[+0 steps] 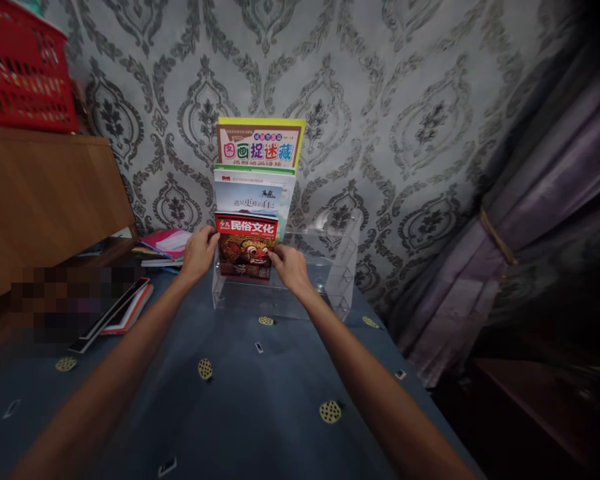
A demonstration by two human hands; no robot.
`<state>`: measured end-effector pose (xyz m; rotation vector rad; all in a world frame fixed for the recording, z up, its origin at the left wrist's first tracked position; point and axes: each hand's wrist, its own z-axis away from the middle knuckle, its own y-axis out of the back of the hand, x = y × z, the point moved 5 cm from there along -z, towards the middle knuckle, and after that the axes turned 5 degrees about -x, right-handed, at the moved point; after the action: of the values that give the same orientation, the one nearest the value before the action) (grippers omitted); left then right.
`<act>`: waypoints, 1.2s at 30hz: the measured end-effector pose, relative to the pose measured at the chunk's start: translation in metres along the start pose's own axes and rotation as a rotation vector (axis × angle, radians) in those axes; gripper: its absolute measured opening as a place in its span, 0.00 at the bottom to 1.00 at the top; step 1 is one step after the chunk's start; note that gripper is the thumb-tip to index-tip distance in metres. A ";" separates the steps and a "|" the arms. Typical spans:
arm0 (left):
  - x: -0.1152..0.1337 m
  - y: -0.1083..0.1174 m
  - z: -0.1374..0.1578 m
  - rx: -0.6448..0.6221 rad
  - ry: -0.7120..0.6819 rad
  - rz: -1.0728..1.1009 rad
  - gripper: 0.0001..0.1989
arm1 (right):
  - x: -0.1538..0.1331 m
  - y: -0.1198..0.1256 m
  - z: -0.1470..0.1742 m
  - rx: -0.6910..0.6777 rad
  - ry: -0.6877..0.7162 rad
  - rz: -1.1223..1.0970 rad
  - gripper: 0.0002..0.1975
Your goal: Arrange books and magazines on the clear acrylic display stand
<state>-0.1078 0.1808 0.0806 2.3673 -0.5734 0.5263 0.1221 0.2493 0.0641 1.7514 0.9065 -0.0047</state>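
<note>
A small red magazine (247,248) with a mask on its cover stands upright at the front of a clear plastic rack (343,273). My left hand (199,253) pinches its left edge near the top. On its right edge, lower down, the fingers of my right hand (290,268) are closed. Behind it, in rising tiers, stand a pale blue book (250,198), white and green-topped books (289,193), and a tall yellow-edged book (260,143). The right part of the rack shows its bare tiers.
Left of the rack lie a stack of booklets (166,244) and some dark and orange-edged books (127,313). A wooden cabinet (50,207) carries a red basket (25,73). Patterned wall stands close behind the rack; a tied purple curtain (460,287) hangs at right.
</note>
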 end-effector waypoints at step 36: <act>0.003 0.000 0.004 -0.132 0.018 -0.041 0.06 | 0.006 -0.002 0.006 -0.026 0.035 -0.121 0.09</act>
<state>-0.1046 0.1770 0.0792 2.2428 -0.5341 0.4765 0.1281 0.2478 0.0573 1.6751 1.0324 -0.0411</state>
